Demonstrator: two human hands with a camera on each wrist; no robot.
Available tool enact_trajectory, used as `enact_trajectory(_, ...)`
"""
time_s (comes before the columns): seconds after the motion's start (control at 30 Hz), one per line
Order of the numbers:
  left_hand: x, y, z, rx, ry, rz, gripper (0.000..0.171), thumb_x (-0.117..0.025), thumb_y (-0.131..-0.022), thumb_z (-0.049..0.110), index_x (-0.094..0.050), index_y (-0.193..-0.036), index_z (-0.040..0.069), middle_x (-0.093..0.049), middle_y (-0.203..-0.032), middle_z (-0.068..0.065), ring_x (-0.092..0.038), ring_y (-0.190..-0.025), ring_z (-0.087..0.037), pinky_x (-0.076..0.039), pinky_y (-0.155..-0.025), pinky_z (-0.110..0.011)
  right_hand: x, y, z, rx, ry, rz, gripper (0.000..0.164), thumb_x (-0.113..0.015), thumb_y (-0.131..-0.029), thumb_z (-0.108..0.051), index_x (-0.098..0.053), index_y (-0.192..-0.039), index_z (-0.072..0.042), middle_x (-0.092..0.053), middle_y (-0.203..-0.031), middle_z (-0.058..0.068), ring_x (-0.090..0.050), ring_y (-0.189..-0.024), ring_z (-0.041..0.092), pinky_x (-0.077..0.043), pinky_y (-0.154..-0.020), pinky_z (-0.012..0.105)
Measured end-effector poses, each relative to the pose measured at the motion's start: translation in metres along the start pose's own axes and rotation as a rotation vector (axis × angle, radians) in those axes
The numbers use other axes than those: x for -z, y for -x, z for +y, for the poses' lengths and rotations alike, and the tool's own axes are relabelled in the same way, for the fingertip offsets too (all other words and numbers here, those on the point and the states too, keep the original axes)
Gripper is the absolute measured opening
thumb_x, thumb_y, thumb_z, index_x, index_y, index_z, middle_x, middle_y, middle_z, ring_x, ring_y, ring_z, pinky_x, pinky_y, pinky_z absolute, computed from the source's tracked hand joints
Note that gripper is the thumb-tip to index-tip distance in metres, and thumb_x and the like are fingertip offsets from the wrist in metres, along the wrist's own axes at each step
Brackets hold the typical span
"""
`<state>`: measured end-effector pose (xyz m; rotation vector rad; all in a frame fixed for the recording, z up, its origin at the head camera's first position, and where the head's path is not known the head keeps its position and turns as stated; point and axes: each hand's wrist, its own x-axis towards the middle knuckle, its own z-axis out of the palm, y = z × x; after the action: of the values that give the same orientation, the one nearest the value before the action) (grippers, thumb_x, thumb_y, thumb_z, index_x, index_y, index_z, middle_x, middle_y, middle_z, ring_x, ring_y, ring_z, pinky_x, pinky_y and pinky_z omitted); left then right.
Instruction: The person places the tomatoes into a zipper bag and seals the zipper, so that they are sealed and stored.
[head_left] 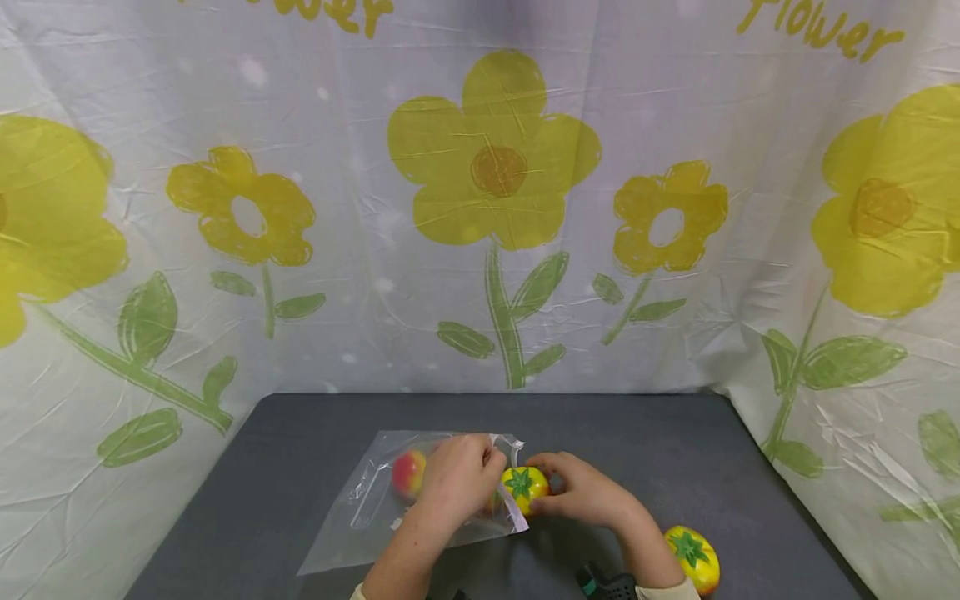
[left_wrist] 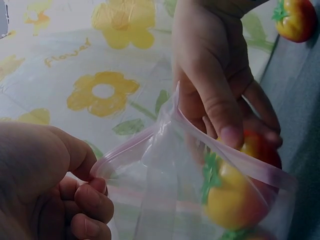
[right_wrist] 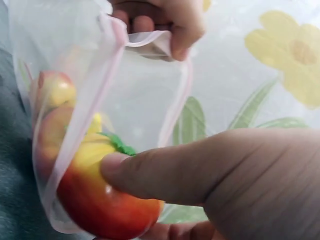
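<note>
A clear zip bag (head_left: 352,521) lies on the dark table with its pink-edged mouth toward the right. My left hand (head_left: 461,475) pinches the upper edge of that mouth between thumb and fingertips, as the left wrist view shows. With thumb and fingers around it, my right hand (head_left: 588,493) grips a yellow-red toy tomato (right_wrist: 112,190) with a green leafy top, partly inside the bag's mouth. Deeper in the bag sits a red-yellow toy fruit (head_left: 408,473). More fruit shows through the plastic in the right wrist view, partly hidden.
Another toy tomato (head_left: 692,558) rests on the dark grey table (head_left: 615,425), beside my right forearm. A white curtain (head_left: 360,292) printed with yellow flowers hangs behind the table and along both sides.
</note>
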<state>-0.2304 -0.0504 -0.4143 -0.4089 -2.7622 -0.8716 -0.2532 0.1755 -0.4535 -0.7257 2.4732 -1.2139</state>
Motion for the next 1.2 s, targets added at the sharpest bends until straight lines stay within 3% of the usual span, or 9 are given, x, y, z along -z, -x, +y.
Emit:
enact_trajectory(0.2,0.000,0.001,-0.001,-0.044,-0.001,0.035,0.035,-0.058,-0.089,0.017,-0.043,-0.057,0.016,-0.033,-0.052,0.008,-0.032,-0.045,-0.010,-0.026,-0.045,-0.027,-0.009,-0.010,-0.001,0.022,-0.048,0.064,0.051,-0.085,-0.084,-0.019,-0.059,-0.126,-0.004,-0.058,-0.104,0.010,-0.061,-0.083,0.022,-0.053,-0.069,0.032)
enact_trajectory(0.4,0.001,0.001,0.000,-0.031,0.016,0.010,0.035,-0.057,-0.091,0.019,-0.044,-0.059,0.017,-0.035,-0.051,0.007,-0.033,-0.044,-0.010,-0.027,-0.045,-0.027,-0.016,-0.013,-0.002,0.086,-0.063,0.043,0.048,-0.076,-0.092,-0.016,-0.058,-0.135,-0.006,-0.057,-0.091,0.007,-0.053,-0.066,0.012,-0.047,-0.062,0.028)
enact_trajectory(0.5,0.001,0.001,0.000,-0.022,0.021,0.001,0.033,-0.057,-0.090,0.019,-0.045,-0.060,0.017,-0.036,-0.052,0.007,-0.033,-0.044,-0.010,-0.027,-0.044,-0.027,-0.018,-0.013,-0.004,0.095,-0.090,0.019,0.046,-0.071,-0.096,-0.014,-0.057,-0.139,-0.005,-0.061,-0.098,0.006,-0.061,-0.074,0.015,-0.049,-0.066,0.030)
enact_trajectory(0.6,0.000,0.001,0.000,-0.023,0.018,0.005,0.031,-0.056,-0.089,0.018,-0.045,-0.060,0.017,-0.036,-0.052,0.008,-0.032,-0.045,-0.009,-0.027,-0.044,-0.027,-0.019,-0.012,-0.007,0.097,-0.115,-0.010,0.042,-0.066,-0.099,-0.011,-0.056,-0.139,-0.004,-0.063,-0.108,0.009,-0.067,-0.090,0.026,-0.052,-0.073,0.034)
enact_trajectory(0.77,0.000,0.001,0.000,-0.022,0.007,0.020,0.031,-0.056,-0.087,0.018,-0.044,-0.059,0.018,-0.036,-0.052,0.008,-0.032,-0.046,-0.009,-0.027,-0.044,-0.027,-0.020,-0.012,-0.011,0.111,-0.119,-0.045,0.027,-0.059,-0.102,-0.006,-0.063,-0.128,-0.005,-0.066,-0.118,0.010,-0.065,-0.110,0.034,-0.053,-0.082,0.033)
enact_trajectory(0.87,0.000,0.001,0.000,-0.017,-0.007,0.029,0.032,-0.057,-0.087,0.019,-0.044,-0.058,0.017,-0.035,-0.053,0.008,-0.032,-0.047,-0.009,-0.027,-0.044,-0.028,-0.020,-0.012,-0.012,0.104,-0.095,-0.063,0.022,-0.057,-0.102,-0.004,-0.068,-0.121,-0.005,-0.068,-0.120,0.007,-0.066,-0.109,0.032,-0.053,-0.083,0.031)
enact_trajectory(1.2,0.002,0.001,-0.001,-0.005,-0.008,0.049,0.034,-0.058,-0.086,0.018,-0.041,-0.057,0.017,-0.032,-0.051,0.009,-0.029,-0.045,-0.009,-0.023,-0.044,-0.027,-0.015,-0.009,-0.011,0.024,-0.044,-0.090,0.027,-0.055,-0.101,-0.003,-0.069,-0.124,-0.001,-0.068,-0.121,0.010,-0.067,-0.102,0.026,-0.053,-0.084,0.038)
